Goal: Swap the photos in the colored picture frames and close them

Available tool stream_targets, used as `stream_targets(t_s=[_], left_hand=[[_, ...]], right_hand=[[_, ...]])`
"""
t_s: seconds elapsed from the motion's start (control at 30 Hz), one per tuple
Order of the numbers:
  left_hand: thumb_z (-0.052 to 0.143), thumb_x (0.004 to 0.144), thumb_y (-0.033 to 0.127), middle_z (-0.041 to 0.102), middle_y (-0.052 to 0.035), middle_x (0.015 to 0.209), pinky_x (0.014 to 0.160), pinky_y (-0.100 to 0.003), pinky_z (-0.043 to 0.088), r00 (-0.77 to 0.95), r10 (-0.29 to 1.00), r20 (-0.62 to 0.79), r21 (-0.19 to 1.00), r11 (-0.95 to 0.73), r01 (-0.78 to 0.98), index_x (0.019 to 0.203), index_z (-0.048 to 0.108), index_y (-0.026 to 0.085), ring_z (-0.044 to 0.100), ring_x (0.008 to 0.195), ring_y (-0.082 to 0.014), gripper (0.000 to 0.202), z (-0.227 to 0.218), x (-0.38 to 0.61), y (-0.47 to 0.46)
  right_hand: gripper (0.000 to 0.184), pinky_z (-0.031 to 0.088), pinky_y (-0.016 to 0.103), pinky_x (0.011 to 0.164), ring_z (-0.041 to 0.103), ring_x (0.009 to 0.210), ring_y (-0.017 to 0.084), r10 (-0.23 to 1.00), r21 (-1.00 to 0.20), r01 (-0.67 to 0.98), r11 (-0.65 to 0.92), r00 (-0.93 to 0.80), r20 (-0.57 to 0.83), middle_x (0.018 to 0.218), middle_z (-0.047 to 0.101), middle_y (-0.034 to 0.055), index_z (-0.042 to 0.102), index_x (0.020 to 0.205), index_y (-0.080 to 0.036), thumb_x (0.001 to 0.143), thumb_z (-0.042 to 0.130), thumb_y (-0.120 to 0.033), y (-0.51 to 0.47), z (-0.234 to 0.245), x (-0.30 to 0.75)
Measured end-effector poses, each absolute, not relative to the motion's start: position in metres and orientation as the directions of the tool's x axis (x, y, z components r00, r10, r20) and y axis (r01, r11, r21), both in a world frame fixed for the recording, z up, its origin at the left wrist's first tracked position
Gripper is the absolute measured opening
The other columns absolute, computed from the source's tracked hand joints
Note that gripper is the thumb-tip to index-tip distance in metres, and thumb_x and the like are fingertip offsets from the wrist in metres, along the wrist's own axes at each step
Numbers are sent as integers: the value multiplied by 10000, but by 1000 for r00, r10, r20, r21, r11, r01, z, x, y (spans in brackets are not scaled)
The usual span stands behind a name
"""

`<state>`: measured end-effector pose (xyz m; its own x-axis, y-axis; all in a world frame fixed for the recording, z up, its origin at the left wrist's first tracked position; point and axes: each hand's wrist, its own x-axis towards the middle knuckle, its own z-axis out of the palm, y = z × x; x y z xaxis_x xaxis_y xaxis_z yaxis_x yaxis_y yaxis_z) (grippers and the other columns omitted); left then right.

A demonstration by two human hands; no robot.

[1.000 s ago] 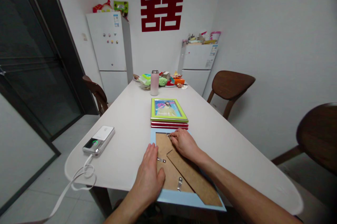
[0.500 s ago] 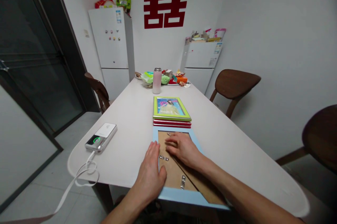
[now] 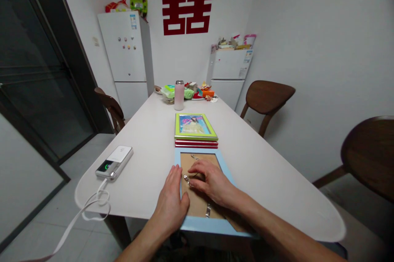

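Observation:
A light blue photo frame [image 3: 177, 156] lies back up on the table, its brown backing board [image 3: 203, 158] showing. My left hand [image 3: 172, 196] rests along the frame's left side, fingers stretched and thumb apart. Over the board, my right hand [image 3: 212, 182] is curled with its thumb at a small metal clip [image 3: 185, 178] on the left side. Another metal clip [image 3: 194, 157] sits near the top edge, and a third metal clip [image 3: 208, 210] near the bottom. My right hand and forearm hide the board's right part.
Beyond the blue frame is a stack of frames, a green photo frame [image 3: 212, 132] over red ones [image 3: 197, 144]. A power bank [image 3: 115, 162] with a white cable [image 3: 74, 223] lies at left. A pink bottle [image 3: 179, 97] stands farther back. Wooden chairs [image 3: 267, 95] flank the white table [image 3: 147, 151].
My right hand has shifted from near the top clip down to the left clip, which now lies at a steeper slant. The left hand stays on the frame. The view has shifted slightly.

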<state>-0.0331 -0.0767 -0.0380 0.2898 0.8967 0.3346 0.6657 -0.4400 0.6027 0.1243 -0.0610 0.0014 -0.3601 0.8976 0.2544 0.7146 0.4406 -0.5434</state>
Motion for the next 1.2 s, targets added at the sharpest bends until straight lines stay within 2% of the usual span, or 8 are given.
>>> stream_targets(t_s=[0.2,0.37,0.53,0.77,0.9,1.0,1.1,1.2], left_hand=[[400,658,88,319,-164,1302,1001,-397,239,291,903,317,591,-428,684,1226,300,52,253,1215,-204,578,-37,-29,-80],[393,677,90,312,-149,1309,995,-410,245,302,892,336,592,-449,669,1234,288,77,246,1218,-199,567,-38,-25,-82],[402,680,103,322,-151,1304,999,-399,238,280,908,311,635,-417,650,1225,315,61,254,1214,-206,554,-38,-24,-82],[465,684,192,355,-157,1283,1000,-378,223,218,955,201,772,-291,564,1212,347,38,307,1187,-231,562,-24,-25,-81],[522,679,239,425,-142,1234,978,-377,242,140,975,175,893,-217,393,1167,411,83,358,1149,-243,524,-8,-21,-82],[516,699,258,566,-96,1063,846,-335,392,120,983,139,986,-148,74,1121,429,133,519,977,-216,449,1,-19,-81],[533,691,289,634,-65,877,655,-277,463,130,991,19,980,7,-199,1067,438,123,600,763,-189,422,7,-30,-75],[596,642,298,646,-39,789,584,-239,453,68,996,-62,967,77,-244,993,485,122,606,678,-171,408,8,-56,-67]], right_hand=[[207,303,338,900,398,1051,188,832,-563,659,499,-545,99,1102,476,26,646,799,-261,626,588,-165,-96,13,157],[101,306,341,896,410,1030,193,858,-558,677,479,-496,135,1061,495,40,655,732,-239,649,597,-240,-101,6,150],[378,347,343,852,442,973,217,938,-533,773,344,-302,168,1062,489,92,586,962,-181,613,608,-325,-102,1,154],[355,376,309,786,496,849,186,965,-507,822,260,-216,146,888,557,63,577,948,-165,602,502,-171,-98,5,159],[337,377,325,790,502,856,199,966,-489,835,254,-195,168,894,565,67,593,920,-163,598,495,-186,-97,23,158],[316,380,324,785,500,854,195,952,-491,821,292,-203,227,898,562,67,596,903,-164,602,500,-182,-99,36,146],[317,393,299,761,503,858,182,939,-547,766,337,-228,259,933,563,60,575,942,-178,634,521,-229,-98,42,137],[327,408,276,701,523,810,169,949,-563,773,293,-164,269,942,566,58,551,991,-192,698,482,-320,-92,34,147]])
